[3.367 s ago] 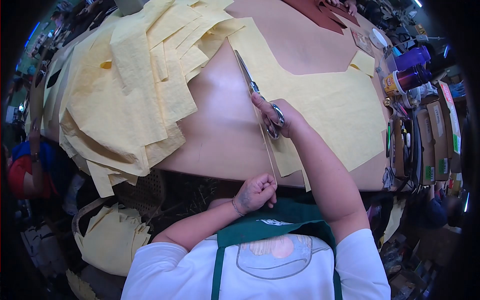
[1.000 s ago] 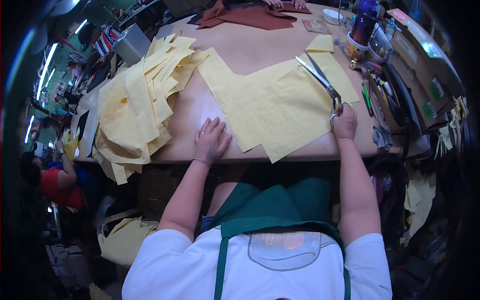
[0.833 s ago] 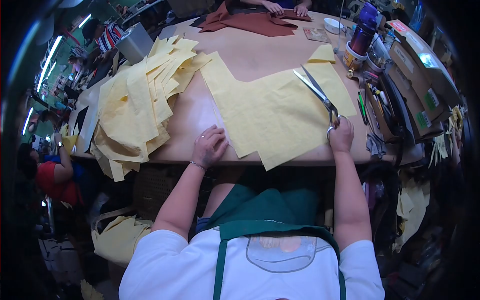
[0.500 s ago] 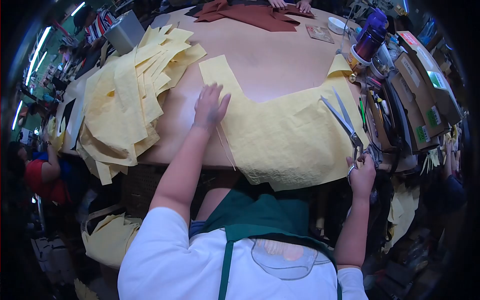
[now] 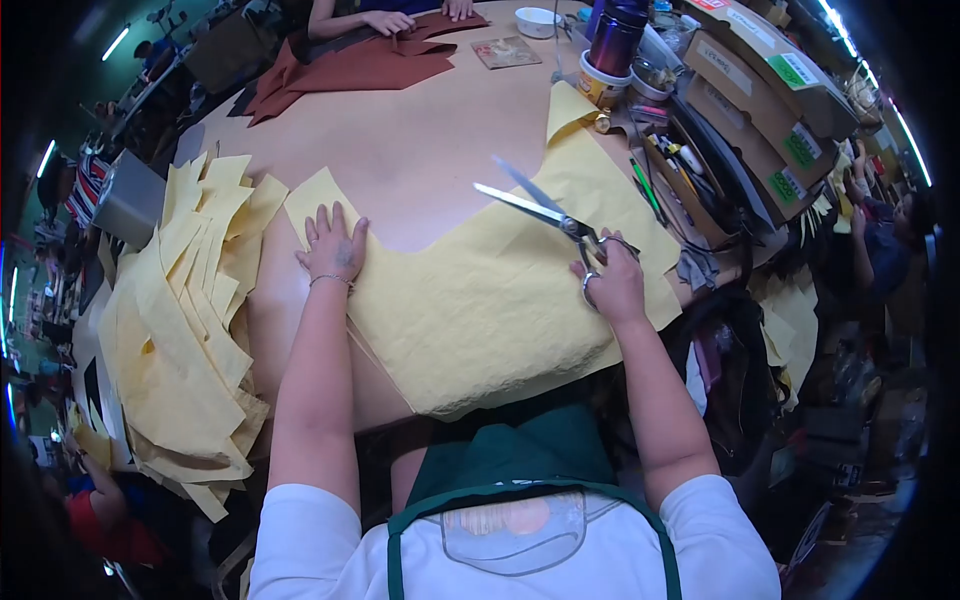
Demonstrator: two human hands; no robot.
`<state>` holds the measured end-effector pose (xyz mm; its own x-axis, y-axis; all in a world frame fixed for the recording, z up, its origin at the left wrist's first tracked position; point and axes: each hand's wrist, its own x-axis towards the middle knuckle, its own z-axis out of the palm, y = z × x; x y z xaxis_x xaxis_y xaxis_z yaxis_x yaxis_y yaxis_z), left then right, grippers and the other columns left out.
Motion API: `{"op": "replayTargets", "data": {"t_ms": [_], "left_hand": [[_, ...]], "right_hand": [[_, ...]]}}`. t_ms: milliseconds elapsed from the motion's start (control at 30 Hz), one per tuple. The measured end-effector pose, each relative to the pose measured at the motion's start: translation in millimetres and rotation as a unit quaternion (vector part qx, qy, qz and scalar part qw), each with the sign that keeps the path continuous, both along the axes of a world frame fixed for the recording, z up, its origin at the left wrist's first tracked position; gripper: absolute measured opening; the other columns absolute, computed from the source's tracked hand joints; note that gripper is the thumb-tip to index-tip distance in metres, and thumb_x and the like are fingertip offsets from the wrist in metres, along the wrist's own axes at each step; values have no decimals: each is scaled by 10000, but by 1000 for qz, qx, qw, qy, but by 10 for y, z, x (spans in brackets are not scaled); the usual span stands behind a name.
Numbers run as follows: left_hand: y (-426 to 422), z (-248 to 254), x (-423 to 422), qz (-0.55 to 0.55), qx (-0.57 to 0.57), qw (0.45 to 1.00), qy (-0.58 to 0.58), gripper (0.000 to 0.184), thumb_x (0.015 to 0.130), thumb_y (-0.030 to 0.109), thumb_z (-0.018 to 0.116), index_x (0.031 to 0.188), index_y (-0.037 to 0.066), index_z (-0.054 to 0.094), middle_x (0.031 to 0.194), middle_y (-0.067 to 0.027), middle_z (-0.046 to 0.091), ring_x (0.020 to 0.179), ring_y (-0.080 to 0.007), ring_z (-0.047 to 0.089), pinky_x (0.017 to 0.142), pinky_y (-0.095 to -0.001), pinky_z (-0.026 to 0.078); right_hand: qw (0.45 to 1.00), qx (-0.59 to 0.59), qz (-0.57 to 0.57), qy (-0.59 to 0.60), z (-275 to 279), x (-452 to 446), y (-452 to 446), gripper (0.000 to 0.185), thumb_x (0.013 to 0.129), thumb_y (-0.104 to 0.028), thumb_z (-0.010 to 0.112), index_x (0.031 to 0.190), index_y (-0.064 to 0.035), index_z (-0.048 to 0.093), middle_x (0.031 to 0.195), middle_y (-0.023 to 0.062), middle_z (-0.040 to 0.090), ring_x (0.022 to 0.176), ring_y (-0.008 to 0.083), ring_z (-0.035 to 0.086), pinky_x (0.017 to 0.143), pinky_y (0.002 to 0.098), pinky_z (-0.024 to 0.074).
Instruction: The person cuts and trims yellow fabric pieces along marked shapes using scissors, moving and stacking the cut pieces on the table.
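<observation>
A large yellow sheet (image 5: 460, 310) with a notched upper edge lies on the table, its lower edge reaching the table's front edge by the green apron. My left hand (image 5: 335, 245) lies flat with fingers spread on the sheet's upper left part. My right hand (image 5: 612, 280) holds metal scissors (image 5: 560, 217) by their handles over the sheet's right part. The scissor blades are apart and point up and left. A thin strip of the yellow material runs beside the sheet's lower left edge.
A heap of yellow pieces (image 5: 180, 340) covers the table's left side. Brown-red material (image 5: 350, 78) lies at the back, under another person's hands (image 5: 415, 18). Along the right stand a purple bottle (image 5: 618, 38), a tub (image 5: 600, 82), pens and cardboard boxes (image 5: 745, 120).
My left hand has come down flat on the sheet's upper left. My right hand has moved up with the scissors, away from the table's front edge. The view has shifted to the right.
</observation>
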<state>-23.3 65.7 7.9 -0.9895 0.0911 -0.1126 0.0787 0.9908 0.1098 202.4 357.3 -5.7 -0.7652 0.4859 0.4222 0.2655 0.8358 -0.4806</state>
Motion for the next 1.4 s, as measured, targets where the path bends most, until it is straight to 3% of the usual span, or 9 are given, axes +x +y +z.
{"op": "replayTargets", "data": {"t_ms": [167, 233, 333, 500, 633, 733, 900, 1033, 1400], "left_hand": [[-24, 35, -69, -7, 47, 998, 39, 600, 832, 509, 355, 1296, 130, 327, 1365, -89, 261, 1276, -246, 198, 975, -535, 194], [-298, -290, -270, -30, 521, 850, 78, 509, 834, 412, 447, 1193, 51, 457, 1250, -141, 419, 1178, -259, 369, 968, -407, 277], [-606, -81, 117, 23, 627, 766, 136, 406, 809, 291, 535, 1093, 1, 520, 1113, -152, 518, 1051, -259, 477, 923, -323, 332], [-998, -237, 544, -68, 372, 898, 223, 403, 728, 238, 616, 1060, 26, 534, 1081, -124, 512, 1032, -283, 459, 883, -375, 364], [-835, -54, 535, -67, 192, 939, 276, 367, 701, 215, 649, 1021, 57, 564, 1091, -106, 492, 971, -275, 475, 836, -366, 405], [-698, -53, 350, -23, 193, 957, 214, 294, 696, 208, 643, 946, 67, 579, 1012, -79, 522, 925, -272, 482, 797, -380, 409], [-706, -154, 133, -27, 223, 959, 176, 146, 756, 186, 579, 845, 75, 544, 951, -75, 538, 906, -284, 490, 705, -404, 434], [-767, -163, 95, -11, 366, 913, 178, 123, 790, 158, 534, 785, 37, 510, 797, -149, 565, 752, -322, 540, 651, -402, 430], [-836, -76, 47, -7, 422, 904, 74, 165, 800, 165, 526, 778, 2, 514, 657, -141, 567, 616, -260, 555, 578, -336, 430]], "right_hand": [[996, -52, 17, -64, 50, -43, 103, 575, 591, -232, 745, 1035, 27, 488, 861, 160, 548, 769, 293, 539, 705, 368, 424], [995, -87, 6, -51, 37, -112, 218, 617, 598, -235, 751, 1094, 8, 476, 933, 151, 556, 820, 275, 556, 731, 344, 442], [990, -113, 14, -78, 73, -160, 422, 616, 619, -212, 745, 1121, 6, 461, 1031, 160, 544, 886, 252, 558, 760, 329, 442], [997, -15, 30, -75, 275, -55, 424, 441, 634, -195, 737, 930, 24, 494, 988, 159, 550, 865, 263, 549, 746, 328, 428], [992, -102, 15, -69, 697, 11, -216, 332, 677, -196, 711, 789, 17, 482, 708, 95, 500, 637, 219, 460, 603, 334, 396], [890, -444, 83, -62, 462, 217, -776, 210, 770, -143, 626, 723, -24, 459, 638, 29, 464, 588, 105, 419, 540, 271, 387], [753, -532, 245, -299, 550, 373, -1584, 436, 803, -480, 513, 681, -63, 478, 565, -10, 456, 502, 69, 431, 457, 224, 370], [682, -555, 273, -391, 522, 155, -1784, 491, 758, -536, 539, 685, -55, 475, 556, 4, 467, 479, 84, 451, 444, 220, 378], [656, -561, 245, -441, 495, -699, -2145, 521, 815, -536, 430, 718, -28, 494, 591, 45, 501, 482, 119, 505, 455, 229, 414]]}}
